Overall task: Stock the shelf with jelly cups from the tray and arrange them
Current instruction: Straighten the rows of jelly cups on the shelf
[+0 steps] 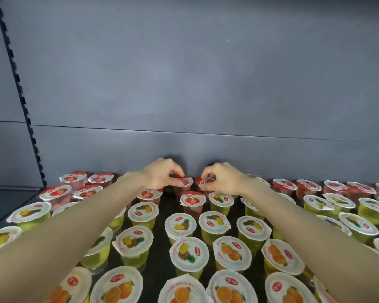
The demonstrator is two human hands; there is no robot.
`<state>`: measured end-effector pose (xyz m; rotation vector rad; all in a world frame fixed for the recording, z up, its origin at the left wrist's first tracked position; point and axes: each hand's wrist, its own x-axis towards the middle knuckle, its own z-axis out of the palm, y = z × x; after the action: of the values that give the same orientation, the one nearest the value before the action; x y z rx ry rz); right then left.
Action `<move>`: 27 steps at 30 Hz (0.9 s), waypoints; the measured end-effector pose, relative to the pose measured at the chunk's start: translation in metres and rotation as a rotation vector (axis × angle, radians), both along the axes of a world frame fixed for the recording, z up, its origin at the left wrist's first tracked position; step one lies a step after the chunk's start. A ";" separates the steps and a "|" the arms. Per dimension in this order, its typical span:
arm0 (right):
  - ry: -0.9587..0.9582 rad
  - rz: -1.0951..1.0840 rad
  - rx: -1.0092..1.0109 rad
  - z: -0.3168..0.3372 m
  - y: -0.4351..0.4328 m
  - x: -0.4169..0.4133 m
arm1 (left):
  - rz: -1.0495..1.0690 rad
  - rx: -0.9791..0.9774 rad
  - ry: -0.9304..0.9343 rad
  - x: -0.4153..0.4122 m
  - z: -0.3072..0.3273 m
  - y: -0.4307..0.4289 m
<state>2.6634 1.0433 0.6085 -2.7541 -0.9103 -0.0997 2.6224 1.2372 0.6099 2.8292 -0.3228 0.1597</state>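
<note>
Both arms reach to the back row of a dark shelf packed with jelly cups. My left hand pinches the rim of a red strawberry cup by its lid. My right hand grips a second strawberry cup right beside it. The two cups stand close together against the back wall. In front of them are another strawberry cup, then green pineapple cups and orange cups. No tray is in view.
A grey back panel rises behind the cups. A slotted black upright runs down the left side. More strawberry cups line the back right, and others the back left. A lower dark surface lies at the far left.
</note>
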 end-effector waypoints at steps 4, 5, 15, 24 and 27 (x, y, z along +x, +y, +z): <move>0.014 0.018 0.016 0.000 0.001 0.004 | -0.015 -0.021 -0.004 0.002 -0.002 0.000; 0.018 0.023 0.017 -0.001 0.001 0.005 | -0.017 -0.023 -0.003 0.003 -0.002 0.000; 0.011 0.035 0.005 -0.002 0.000 0.008 | 0.016 0.076 -0.009 0.007 -0.008 -0.001; -0.051 0.031 0.060 0.007 -0.024 -0.017 | -0.094 -0.049 -0.101 -0.022 0.000 -0.016; -0.007 0.072 0.086 0.008 -0.038 -0.034 | -0.171 -0.076 -0.022 -0.039 -0.001 -0.024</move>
<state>2.6292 1.0049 0.6167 -2.6407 -0.9828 -0.1319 2.5836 1.2134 0.6089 2.7105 -0.5492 0.1633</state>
